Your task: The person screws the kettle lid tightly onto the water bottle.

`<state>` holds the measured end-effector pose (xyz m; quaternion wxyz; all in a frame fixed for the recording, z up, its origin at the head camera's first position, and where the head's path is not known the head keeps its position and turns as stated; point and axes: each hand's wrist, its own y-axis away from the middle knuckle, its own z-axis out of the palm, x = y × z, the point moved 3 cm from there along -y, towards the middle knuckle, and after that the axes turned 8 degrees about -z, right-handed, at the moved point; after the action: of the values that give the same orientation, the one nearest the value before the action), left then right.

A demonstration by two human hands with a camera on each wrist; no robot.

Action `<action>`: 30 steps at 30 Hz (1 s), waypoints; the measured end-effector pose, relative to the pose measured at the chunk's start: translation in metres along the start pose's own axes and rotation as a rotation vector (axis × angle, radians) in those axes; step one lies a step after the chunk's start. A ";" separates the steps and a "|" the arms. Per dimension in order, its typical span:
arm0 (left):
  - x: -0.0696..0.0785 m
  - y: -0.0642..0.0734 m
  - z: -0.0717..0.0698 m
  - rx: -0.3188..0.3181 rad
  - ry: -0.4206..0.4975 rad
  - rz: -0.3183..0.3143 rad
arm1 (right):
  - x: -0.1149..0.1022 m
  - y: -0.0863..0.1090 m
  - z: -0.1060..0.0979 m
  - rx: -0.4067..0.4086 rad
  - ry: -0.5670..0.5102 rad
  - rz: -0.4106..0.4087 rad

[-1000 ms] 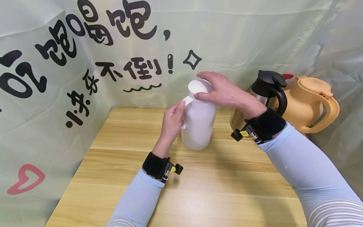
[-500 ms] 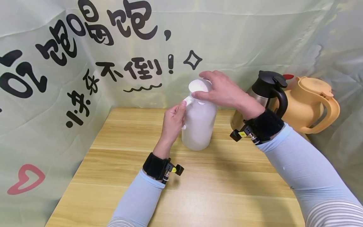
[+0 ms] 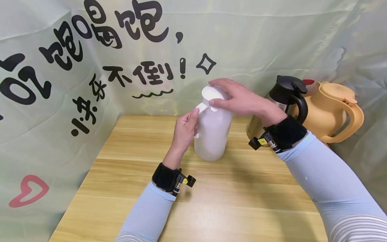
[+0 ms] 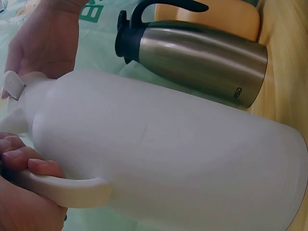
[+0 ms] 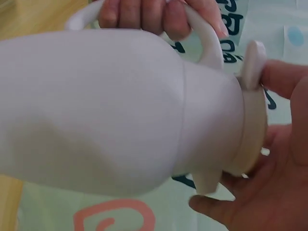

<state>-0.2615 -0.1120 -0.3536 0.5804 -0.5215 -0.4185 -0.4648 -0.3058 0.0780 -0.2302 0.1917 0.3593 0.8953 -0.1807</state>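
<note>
A white thermos jug [image 3: 211,137] stands upright on the wooden table. My left hand [image 3: 184,131] grips its handle [image 4: 79,192], thumb at the handle's upper end and fingers curled through the loop. Over the jug's top, my right hand [image 3: 239,97] holds the round white lid [image 3: 213,92] between thumb and fingers. In the right wrist view, the thumb meets a raised tab [image 5: 253,65] on the lid, and the fingers reach round the other side near the spout [image 5: 207,181]. Part of the lid is hidden under this hand in the head view.
To the right stand a steel jug [image 3: 257,126] with a black top and handle, and an orange jug [image 3: 321,114] beside it; my right forearm passes in front of them. A printed cloth [image 3: 257,40] hangs behind the wooden table [image 3: 211,201].
My right hand has turned slightly about the lid: its thumb moved a little right, its fingertips a little left. My left hand and the jug stay in place.
</note>
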 end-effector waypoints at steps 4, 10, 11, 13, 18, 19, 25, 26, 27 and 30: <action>-0.001 -0.003 -0.003 -0.079 0.012 -0.048 | 0.003 0.003 -0.009 -0.096 -0.094 -0.022; 0.001 -0.006 -0.010 -0.308 0.051 -0.123 | 0.010 0.004 -0.017 -0.205 -0.176 -0.043; 0.002 -0.006 -0.010 -0.336 0.065 -0.129 | 0.010 0.003 -0.018 -0.213 -0.175 -0.045; 0.003 -0.005 -0.010 -0.363 0.099 -0.127 | 0.012 0.002 -0.019 -0.218 -0.160 -0.042; 0.005 0.002 -0.004 -0.292 0.157 -0.099 | 0.012 0.000 -0.020 -0.177 -0.142 -0.028; 0.006 0.003 -0.003 -0.271 0.158 -0.096 | 0.012 0.001 -0.020 -0.162 -0.138 -0.027; 0.004 0.012 0.006 -0.168 0.149 -0.098 | 0.013 0.007 -0.016 -0.056 -0.110 0.014; 0.004 0.014 0.007 -0.154 0.147 -0.098 | 0.013 0.008 -0.015 -0.040 -0.106 0.022; 0.004 0.015 0.008 -0.140 0.144 -0.096 | 0.013 0.009 -0.014 -0.026 -0.099 0.029; 0.005 0.020 0.013 -0.096 0.126 -0.087 | 0.013 0.011 -0.011 0.012 -0.076 0.039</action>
<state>-0.2412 -0.0994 -0.3515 0.5590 -0.4999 -0.3807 -0.5409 -0.3089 0.0979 -0.2291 0.2270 0.3704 0.8791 -0.1958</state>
